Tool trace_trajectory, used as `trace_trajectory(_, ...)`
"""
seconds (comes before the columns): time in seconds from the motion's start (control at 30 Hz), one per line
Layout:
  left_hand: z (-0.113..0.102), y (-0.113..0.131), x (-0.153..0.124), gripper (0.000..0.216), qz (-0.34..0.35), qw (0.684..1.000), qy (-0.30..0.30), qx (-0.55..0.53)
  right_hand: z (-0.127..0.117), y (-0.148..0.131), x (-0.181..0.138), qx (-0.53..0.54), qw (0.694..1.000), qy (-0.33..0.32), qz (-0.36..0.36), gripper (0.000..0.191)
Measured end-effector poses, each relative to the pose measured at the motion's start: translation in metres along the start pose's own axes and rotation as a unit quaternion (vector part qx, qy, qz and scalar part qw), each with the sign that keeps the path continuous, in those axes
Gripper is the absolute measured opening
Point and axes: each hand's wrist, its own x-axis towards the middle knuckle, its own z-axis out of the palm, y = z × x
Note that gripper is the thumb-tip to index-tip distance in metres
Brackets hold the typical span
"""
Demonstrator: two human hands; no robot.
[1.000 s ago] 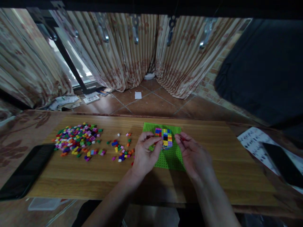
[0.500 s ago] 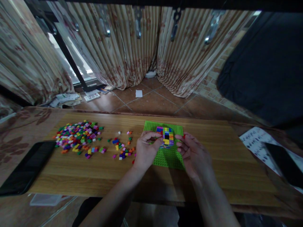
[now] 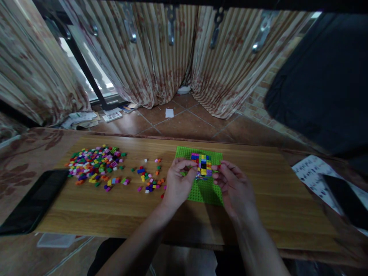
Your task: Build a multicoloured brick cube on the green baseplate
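Note:
A small block build [image 3: 203, 165] of yellow, blue, red and purple toy bricks, with a dark square in its middle, stands on the green studded baseplate [image 3: 202, 191]. My left hand [image 3: 180, 178] is at the build's left side, thumb and forefinger closed together; what lies between their tips is hidden. On the other side, my right hand [image 3: 232, 182] pinches a small red brick [image 3: 219, 167] between thumb and forefinger, close to the build's right edge. Both hands hover over the baseplate and cover parts of it.
Left on the wooden table [image 3: 273, 191] lies a heap of colourful bricks [image 3: 94, 163], with loose bricks [image 3: 151, 186] scattered between it and the baseplate. A black phone-like slab [image 3: 37, 201] rests at the left end. At right are a printed sheet [image 3: 310, 172] and another dark device [image 3: 345, 199].
My right hand has moved slightly left, bringing the red brick nearer the build. My left hand has stayed almost in place. The view has shifted a little.

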Motion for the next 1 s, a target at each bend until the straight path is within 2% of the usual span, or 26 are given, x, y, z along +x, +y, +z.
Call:
trace_trajectory(0.13, -0.004, 0.005, -0.001, 0.013, 0.063, 0.996, -0.021, 0.065, -0.001, 0.0, 0.001, -0.009, 1.0, -0.001, -0.005, 0.032)
trace_trajectory(0.27, -0.008, 0.008, -0.005, 0.016, 0.131, 0.98, -0.057, 0.136, -0.005, 0.006, 0.002, -0.048, 0.998, -0.008, -0.043, 0.03)
trace_trajectory(0.43, -0.01, 0.006, -0.01, 0.015, 0.168, 0.96, -0.077, 0.212, -0.008, 0.011, 0.002, -0.113, 0.99, -0.03, -0.075, 0.031)
trace_trajectory(0.73, -0.011, 0.011, -0.006, 0.01, 0.143, 0.973, -0.053, 0.172, -0.004, 0.005, -0.004, -0.227, 0.966, -0.028, -0.12, 0.024)
trace_trajectory(1.0, -0.019, 0.015, -0.003, 0.011, 0.098, 0.983, -0.028, 0.152, -0.007, 0.012, -0.006, -0.316, 0.931, -0.07, -0.167, 0.022)
